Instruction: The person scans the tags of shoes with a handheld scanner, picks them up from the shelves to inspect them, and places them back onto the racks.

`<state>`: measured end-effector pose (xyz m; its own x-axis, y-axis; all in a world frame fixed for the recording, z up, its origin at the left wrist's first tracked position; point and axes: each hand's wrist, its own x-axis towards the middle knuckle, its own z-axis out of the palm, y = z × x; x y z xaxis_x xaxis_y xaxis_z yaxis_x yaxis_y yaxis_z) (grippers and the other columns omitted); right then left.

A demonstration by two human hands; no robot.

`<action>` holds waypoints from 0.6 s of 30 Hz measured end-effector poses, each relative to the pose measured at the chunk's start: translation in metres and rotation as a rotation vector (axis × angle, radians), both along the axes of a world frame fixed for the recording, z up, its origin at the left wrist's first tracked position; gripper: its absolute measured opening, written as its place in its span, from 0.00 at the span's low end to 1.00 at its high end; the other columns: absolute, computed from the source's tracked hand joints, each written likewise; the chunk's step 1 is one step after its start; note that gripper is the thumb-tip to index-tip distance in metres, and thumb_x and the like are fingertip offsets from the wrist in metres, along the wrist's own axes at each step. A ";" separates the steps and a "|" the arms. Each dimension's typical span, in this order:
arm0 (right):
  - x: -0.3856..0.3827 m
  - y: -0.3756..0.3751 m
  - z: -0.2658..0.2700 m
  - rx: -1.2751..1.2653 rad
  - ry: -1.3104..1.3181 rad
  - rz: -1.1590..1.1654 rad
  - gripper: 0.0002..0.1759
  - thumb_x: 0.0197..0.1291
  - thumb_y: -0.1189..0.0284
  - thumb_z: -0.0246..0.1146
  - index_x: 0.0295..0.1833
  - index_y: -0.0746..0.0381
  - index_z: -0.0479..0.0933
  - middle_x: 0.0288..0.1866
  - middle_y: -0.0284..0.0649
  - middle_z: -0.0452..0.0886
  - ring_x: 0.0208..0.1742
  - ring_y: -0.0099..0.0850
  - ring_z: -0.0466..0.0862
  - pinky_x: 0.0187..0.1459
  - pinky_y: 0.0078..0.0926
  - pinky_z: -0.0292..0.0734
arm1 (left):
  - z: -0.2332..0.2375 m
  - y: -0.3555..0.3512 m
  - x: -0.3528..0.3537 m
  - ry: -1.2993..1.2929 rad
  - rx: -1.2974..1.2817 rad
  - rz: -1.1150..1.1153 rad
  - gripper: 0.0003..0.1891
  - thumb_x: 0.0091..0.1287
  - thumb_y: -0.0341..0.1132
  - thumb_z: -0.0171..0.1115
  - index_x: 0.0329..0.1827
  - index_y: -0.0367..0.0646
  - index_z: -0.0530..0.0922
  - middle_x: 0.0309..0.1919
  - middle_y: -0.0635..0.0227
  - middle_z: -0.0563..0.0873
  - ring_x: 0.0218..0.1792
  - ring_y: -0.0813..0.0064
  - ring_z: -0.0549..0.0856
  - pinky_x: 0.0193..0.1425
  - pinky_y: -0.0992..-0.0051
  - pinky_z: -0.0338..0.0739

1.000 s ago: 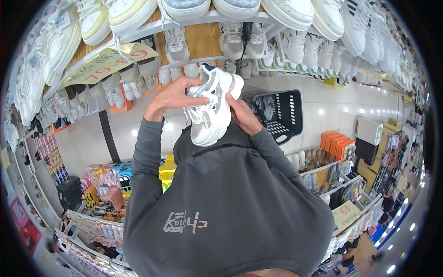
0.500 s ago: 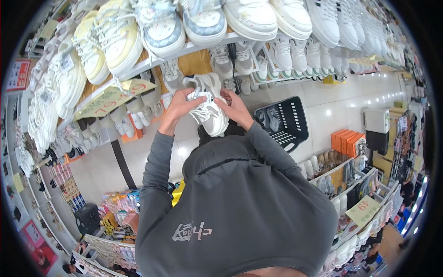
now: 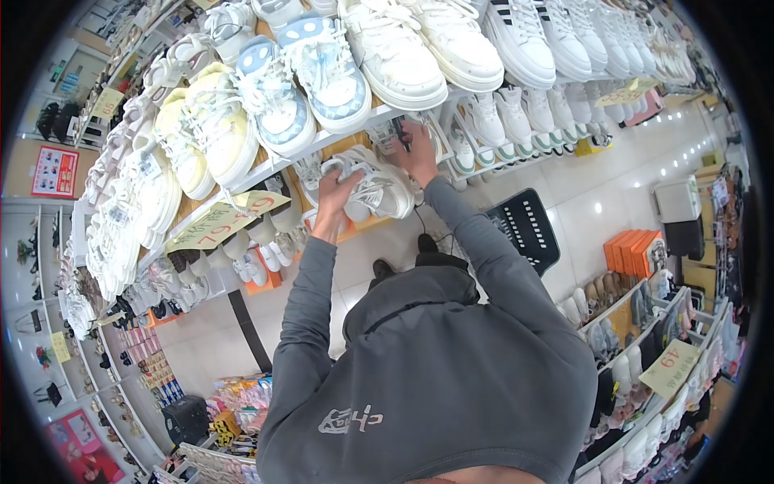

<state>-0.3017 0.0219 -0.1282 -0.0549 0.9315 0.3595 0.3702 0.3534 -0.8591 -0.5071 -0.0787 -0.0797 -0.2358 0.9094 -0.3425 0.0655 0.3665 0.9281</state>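
My left hand (image 3: 334,200) grips a white and grey sneaker (image 3: 385,194) by its heel end, the thumb over the opening. The laced front points right and down, just below the shelf edge. My right hand (image 3: 418,153) reaches to the lower shelf, its fingers closed around a small black object (image 3: 401,133) between displayed shoes. Most of that object is hidden by the fingers, and I cannot tell its kind. A thin black cord (image 3: 421,216) hangs below this hand toward the floor.
White, yellow and blue sneakers (image 3: 334,89) line the upper shelf above my hands. A yellow price sign (image 3: 228,219) hangs at its left edge. A black basket (image 3: 528,230) stands on the floor to the right, with orange boxes (image 3: 635,252) beyond it.
Both hands held the sneaker before. My right hand has let go and moved up to the shelf, onto the black object. My left hand keeps the sneaker, now turned more sideways.
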 end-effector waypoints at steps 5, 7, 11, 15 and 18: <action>-0.005 0.042 -0.002 0.094 -0.346 -0.127 0.26 0.60 0.66 0.73 0.60 0.65 0.76 0.50 0.50 0.77 0.52 0.48 0.82 0.52 0.47 0.78 | -0.006 0.013 0.003 -0.017 -0.021 0.063 0.36 0.63 0.40 0.77 0.66 0.20 0.75 0.58 0.51 0.86 0.56 0.68 0.86 0.62 0.73 0.76; -0.011 0.053 -0.007 0.096 -0.455 -0.175 0.25 0.60 0.62 0.72 0.58 0.65 0.78 0.51 0.50 0.78 0.54 0.49 0.81 0.53 0.50 0.76 | 0.000 0.017 0.003 -0.024 -0.028 0.056 0.40 0.62 0.41 0.78 0.69 0.18 0.73 0.62 0.48 0.84 0.60 0.66 0.84 0.66 0.72 0.75; -0.023 0.073 -0.023 0.056 -0.562 -0.243 0.25 0.60 0.54 0.72 0.53 0.63 0.82 0.51 0.50 0.79 0.56 0.50 0.80 0.55 0.56 0.73 | -0.001 0.018 0.006 0.054 -0.031 0.104 0.41 0.62 0.42 0.78 0.70 0.19 0.71 0.65 0.46 0.82 0.63 0.65 0.81 0.68 0.72 0.73; -0.027 0.079 -0.026 0.025 -0.533 -0.276 0.25 0.60 0.53 0.71 0.50 0.64 0.83 0.51 0.50 0.79 0.55 0.50 0.80 0.56 0.55 0.72 | -0.055 0.026 -0.018 0.087 0.011 0.106 0.32 0.64 0.39 0.76 0.64 0.23 0.78 0.56 0.55 0.87 0.54 0.72 0.85 0.59 0.75 0.77; -0.024 0.077 -0.028 0.079 -0.485 -0.281 0.26 0.60 0.53 0.71 0.49 0.66 0.81 0.51 0.51 0.79 0.55 0.51 0.79 0.55 0.55 0.72 | -0.050 0.020 -0.021 0.030 0.014 0.075 0.25 0.66 0.37 0.74 0.60 0.27 0.82 0.50 0.61 0.89 0.49 0.77 0.85 0.53 0.77 0.78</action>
<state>-0.3256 0.0987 -0.1562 0.0152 0.9055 0.4241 0.8051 0.2404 -0.5422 -0.5277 -0.0587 -0.1297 -0.3134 0.8934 -0.3219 0.0658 0.3586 0.9312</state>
